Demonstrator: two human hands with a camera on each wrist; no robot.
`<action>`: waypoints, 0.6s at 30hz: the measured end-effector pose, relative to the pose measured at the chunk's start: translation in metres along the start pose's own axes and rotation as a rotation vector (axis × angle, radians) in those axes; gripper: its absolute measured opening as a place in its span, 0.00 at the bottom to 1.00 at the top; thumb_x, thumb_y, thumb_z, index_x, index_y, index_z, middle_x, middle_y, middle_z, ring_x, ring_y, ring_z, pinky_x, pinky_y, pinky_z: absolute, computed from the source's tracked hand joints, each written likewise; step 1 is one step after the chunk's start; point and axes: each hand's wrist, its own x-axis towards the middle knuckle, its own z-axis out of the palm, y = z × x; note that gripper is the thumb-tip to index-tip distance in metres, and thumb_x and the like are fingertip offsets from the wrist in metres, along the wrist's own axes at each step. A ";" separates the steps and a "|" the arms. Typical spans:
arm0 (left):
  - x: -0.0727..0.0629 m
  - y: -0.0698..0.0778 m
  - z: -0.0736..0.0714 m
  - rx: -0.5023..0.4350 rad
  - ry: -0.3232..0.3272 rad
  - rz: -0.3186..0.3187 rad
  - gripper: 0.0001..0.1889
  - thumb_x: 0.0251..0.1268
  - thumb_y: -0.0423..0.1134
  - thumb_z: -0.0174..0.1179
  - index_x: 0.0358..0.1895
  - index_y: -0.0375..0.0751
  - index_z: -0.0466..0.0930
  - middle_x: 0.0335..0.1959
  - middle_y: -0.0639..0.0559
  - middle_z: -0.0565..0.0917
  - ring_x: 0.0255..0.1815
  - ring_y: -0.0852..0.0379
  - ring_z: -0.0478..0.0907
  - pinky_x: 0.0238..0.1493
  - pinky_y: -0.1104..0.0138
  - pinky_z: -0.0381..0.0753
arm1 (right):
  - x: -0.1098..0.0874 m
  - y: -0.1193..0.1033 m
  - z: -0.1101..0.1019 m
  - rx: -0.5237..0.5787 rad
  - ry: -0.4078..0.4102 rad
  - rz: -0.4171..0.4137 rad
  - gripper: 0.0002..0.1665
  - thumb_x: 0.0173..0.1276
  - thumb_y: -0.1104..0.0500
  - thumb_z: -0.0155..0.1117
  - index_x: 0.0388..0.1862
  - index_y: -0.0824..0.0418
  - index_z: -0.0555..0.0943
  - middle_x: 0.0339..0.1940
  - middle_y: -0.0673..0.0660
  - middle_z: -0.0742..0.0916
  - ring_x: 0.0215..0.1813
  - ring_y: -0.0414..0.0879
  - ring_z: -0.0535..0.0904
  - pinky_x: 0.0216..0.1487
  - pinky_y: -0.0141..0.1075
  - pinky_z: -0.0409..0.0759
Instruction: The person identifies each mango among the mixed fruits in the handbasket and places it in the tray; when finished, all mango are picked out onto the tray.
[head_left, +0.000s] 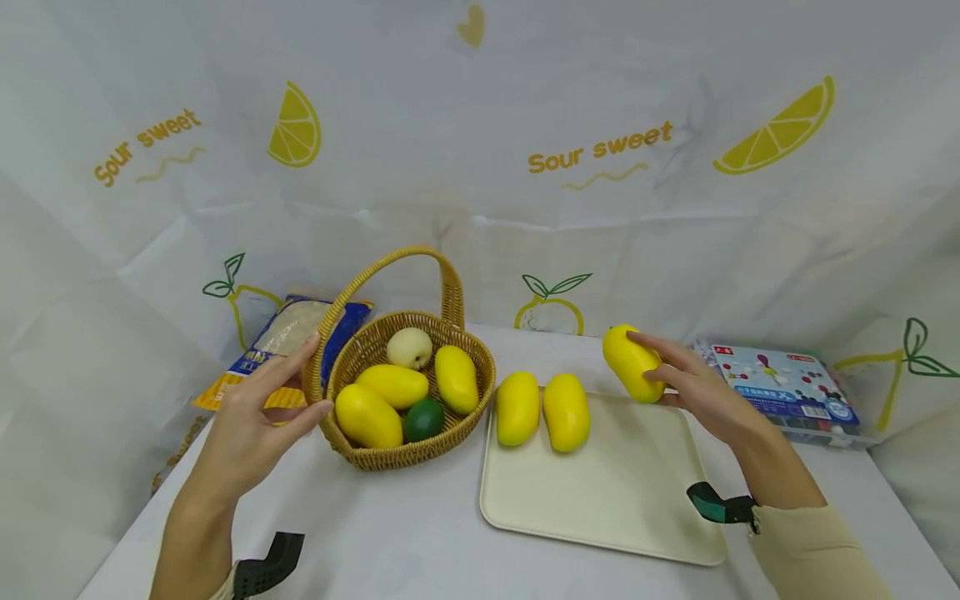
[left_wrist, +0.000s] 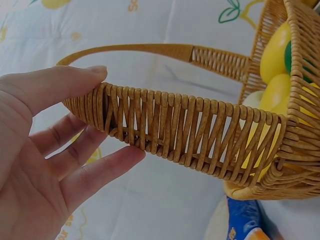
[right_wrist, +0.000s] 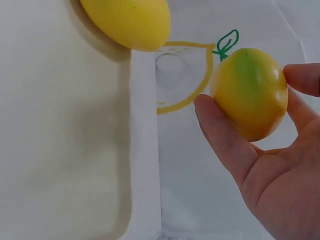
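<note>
Firstly, by view: a broad green patch on the held mango is shown plainly only at the right of the right wrist view, where the fruit is grasped between the thumb and fingers of the right hand. In the left wrist view, the weave of the handle is shown close up, pinched by the left hand, thumb above and fingers below. The whole tray, lower right of centre, and the box, at right, are given by the head view alone.

Counted: mangoes, six, of which one is held at right of centre, a pair is laid on the tray's left end, and three are heaped in the basket. Pale fruit, one; green fruit, one; both contained in the basket. Basket, one, left of centre. Bag, one, placed behind it at left. Tray, one. Box, one.

Edges: the basket's right rim is set just beside the tray's upper left corner. The held mango is seen against the tray's far edge; contact cannot be told. Bare tray is shown from the pair to the right rim, and white table below the basket. The back is bounded by printed cloth.
</note>
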 end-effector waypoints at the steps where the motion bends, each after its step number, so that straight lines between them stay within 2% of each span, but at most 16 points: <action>1: 0.000 0.000 0.000 -0.003 -0.001 -0.001 0.44 0.56 0.21 0.71 0.76 0.53 0.68 0.43 0.58 0.79 0.45 0.72 0.76 0.40 0.80 0.87 | -0.003 0.004 0.001 -0.002 0.003 0.003 0.37 0.81 0.55 0.48 0.85 0.52 0.51 0.84 0.68 0.51 0.68 0.57 0.69 0.55 0.30 0.85; 4: -0.001 0.000 0.000 0.000 -0.002 -0.005 0.44 0.56 0.21 0.71 0.76 0.52 0.68 0.44 0.61 0.79 0.45 0.72 0.75 0.40 0.81 0.87 | -0.008 0.015 0.005 -0.013 0.004 0.019 0.39 0.80 0.52 0.54 0.85 0.52 0.53 0.84 0.69 0.53 0.70 0.59 0.70 0.58 0.36 0.88; 8: -0.001 0.000 -0.001 0.010 0.004 -0.008 0.44 0.56 0.21 0.71 0.76 0.52 0.69 0.44 0.61 0.79 0.45 0.72 0.75 0.40 0.82 0.87 | -0.012 0.027 0.013 -0.017 0.000 0.027 0.43 0.77 0.50 0.60 0.84 0.54 0.55 0.83 0.70 0.56 0.72 0.67 0.69 0.59 0.46 0.89; 13: -0.002 0.001 -0.001 -0.003 0.011 -0.007 0.43 0.55 0.20 0.71 0.75 0.51 0.70 0.41 0.60 0.78 0.45 0.72 0.75 0.40 0.81 0.87 | -0.015 0.034 0.019 0.014 -0.026 0.047 0.43 0.77 0.51 0.60 0.84 0.56 0.54 0.84 0.70 0.53 0.75 0.72 0.64 0.59 0.49 0.89; 18: -0.001 0.001 0.000 -0.017 0.017 0.001 0.44 0.53 0.19 0.71 0.75 0.49 0.70 0.42 0.63 0.78 0.45 0.72 0.75 0.40 0.81 0.87 | -0.017 0.035 0.023 0.040 -0.054 0.066 0.43 0.76 0.54 0.59 0.84 0.56 0.54 0.85 0.70 0.49 0.78 0.74 0.58 0.62 0.54 0.86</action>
